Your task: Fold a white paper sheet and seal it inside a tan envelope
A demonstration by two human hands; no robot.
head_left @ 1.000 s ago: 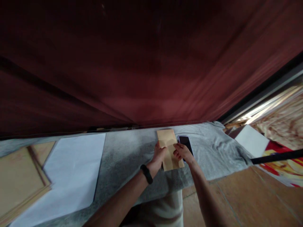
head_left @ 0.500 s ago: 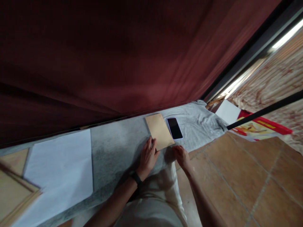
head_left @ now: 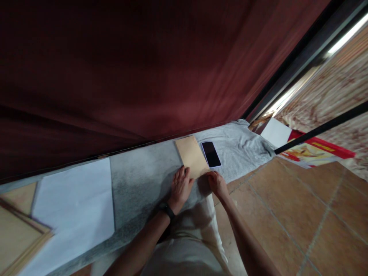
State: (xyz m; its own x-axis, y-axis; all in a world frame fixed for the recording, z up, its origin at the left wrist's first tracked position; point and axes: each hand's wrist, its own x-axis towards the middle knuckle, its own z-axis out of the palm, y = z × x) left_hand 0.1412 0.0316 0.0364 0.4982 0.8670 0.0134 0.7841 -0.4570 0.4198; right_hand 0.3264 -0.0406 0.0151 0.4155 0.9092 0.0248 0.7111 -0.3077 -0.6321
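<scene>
Envelope (head_left: 192, 156), tan, flat on grey cloth (head_left: 143, 180), long edge just beside phone (head_left: 211, 153), near end toward the body. Left hand (head_left: 180, 188) palm-down at the envelope's near-left corner, fingers (head_left: 184, 173) loosely spread, tips touching the edge, gripping nothing. Right hand (head_left: 217, 184) at the near-right corner, fingers curled, maybe pinching the edge; cannot tell if closed on it. Judgement for the step in hand: pin one corner flat, work the other side with a light touch, keep pressure even to avoid creasing, avoid nudging the phone, touching or nearly so along the envelope's right edge. Soft cloth under the envelope, so likely to bunch if pushed rather than lifted. Left of the envelope, well apart: white sheet (head_left: 74, 199), and beyond it brown boards (head_left: 17, 230), cut off by the frame. Right of the envelope, past the cloth end: white card (head_left: 276, 132) and red printed item (head_left: 313, 149), print unreadable. Behind the envelope: dark red curtain (head_left: 143, 69), hiding whatever lies beyond. Flap side of the envelope not visible; contents unknown. Black wristband (head_left: 166, 209) on left wrist.
</scene>
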